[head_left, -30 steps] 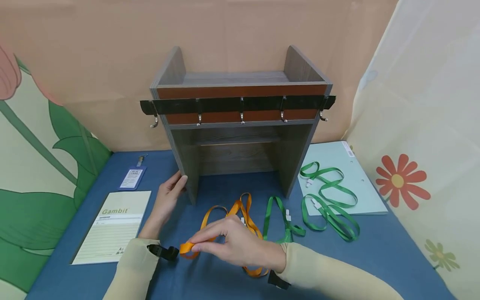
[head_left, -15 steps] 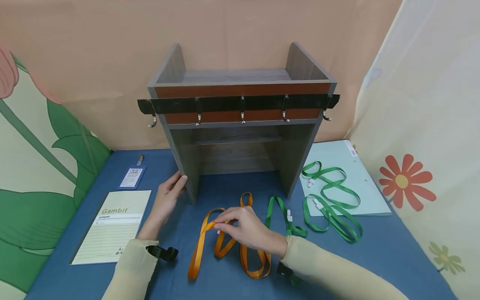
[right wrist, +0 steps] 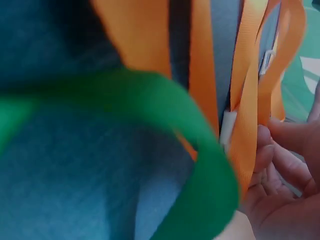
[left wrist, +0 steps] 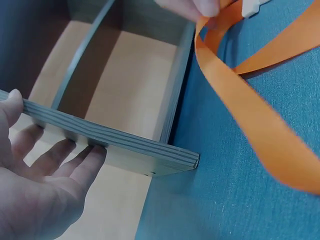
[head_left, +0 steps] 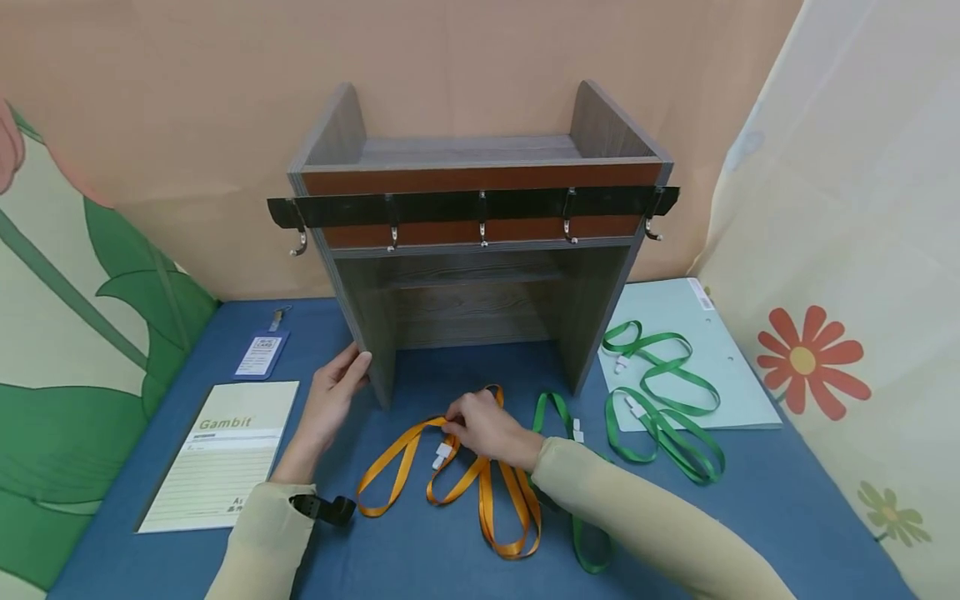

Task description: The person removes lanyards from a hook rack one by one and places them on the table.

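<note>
My left hand point(head_left: 327, 407) grips the lower left side panel of a grey wooden desk shelf point(head_left: 480, 177). In the left wrist view, thumb and fingers lie on opposite sides of the panel edge point(left wrist: 115, 134). My right hand point(head_left: 491, 429) pinches the upper end of an orange lanyard point(head_left: 403, 473), whose strap loops out to the left on the blue cloth. A white clip point(head_left: 442, 454) shows beside it. Between the right wrist camera and the orange strap point(right wrist: 247, 135) passes a blurred green lanyard point(right wrist: 210, 200). Part of that green strap is hidden under the right forearm.
A black rail point(head_left: 442, 207) with several metal hooks runs across the shelf front. More green lanyards point(head_left: 678, 448) lie on and beside a pale blue folder point(head_left: 738, 404) at right. At left are a notebook point(head_left: 225, 467) and a blue card holder point(head_left: 258, 357).
My right hand has moved right and away from me, drawing the orange lanyard's end along. Its strap spreads in a different loop at left. My left hand keeps its place on the shelf.
</note>
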`<state>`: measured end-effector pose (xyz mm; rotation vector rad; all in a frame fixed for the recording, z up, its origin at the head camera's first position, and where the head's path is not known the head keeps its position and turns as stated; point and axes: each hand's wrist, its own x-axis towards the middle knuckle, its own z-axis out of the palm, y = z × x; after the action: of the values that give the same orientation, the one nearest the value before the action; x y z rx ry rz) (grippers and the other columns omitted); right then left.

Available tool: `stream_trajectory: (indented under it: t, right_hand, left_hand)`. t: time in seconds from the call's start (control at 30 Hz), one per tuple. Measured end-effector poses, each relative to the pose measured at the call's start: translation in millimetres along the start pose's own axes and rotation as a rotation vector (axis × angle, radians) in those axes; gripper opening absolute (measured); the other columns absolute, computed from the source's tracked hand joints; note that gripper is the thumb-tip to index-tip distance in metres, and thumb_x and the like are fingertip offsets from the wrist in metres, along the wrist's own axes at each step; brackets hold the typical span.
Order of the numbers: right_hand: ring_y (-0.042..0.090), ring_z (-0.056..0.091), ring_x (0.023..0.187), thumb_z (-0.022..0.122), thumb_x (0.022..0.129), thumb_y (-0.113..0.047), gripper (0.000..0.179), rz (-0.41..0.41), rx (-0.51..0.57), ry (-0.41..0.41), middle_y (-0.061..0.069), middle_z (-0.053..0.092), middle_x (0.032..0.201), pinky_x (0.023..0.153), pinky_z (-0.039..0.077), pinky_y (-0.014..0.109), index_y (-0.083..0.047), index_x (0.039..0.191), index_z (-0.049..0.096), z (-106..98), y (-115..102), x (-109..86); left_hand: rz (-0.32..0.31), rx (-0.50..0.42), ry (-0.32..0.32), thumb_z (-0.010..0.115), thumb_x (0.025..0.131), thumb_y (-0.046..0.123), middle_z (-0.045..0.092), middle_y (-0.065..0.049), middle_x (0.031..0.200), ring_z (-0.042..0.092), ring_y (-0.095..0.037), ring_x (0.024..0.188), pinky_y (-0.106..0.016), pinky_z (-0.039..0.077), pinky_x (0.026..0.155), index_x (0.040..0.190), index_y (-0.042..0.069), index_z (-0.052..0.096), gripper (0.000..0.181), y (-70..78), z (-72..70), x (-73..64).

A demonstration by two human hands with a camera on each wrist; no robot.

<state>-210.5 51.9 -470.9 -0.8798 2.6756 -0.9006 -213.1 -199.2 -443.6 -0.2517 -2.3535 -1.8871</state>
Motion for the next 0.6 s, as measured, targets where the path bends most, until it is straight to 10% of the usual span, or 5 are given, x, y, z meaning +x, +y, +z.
stream_trajectory:
  t: [0.6]
  right_hand:
    - [0.006,0.059,0.067,0.066,0.092,-0.02,0.015,-0.076,0.083,0.2,-0.011,0.066,0.084,0.057,0.05,0.023,-0.009,0.098,0.074,-57.5,37.7,-59.7]
  left_hand:
    - [-0.013,0.001,0.037,0.048,0.101,0.031,0.04,-0.013,0.145,0.043,-0.027,0.127,-0.041,0.042,0.094,0.146,0.006,0.039,0.052,-1.9,9.0,3.0]
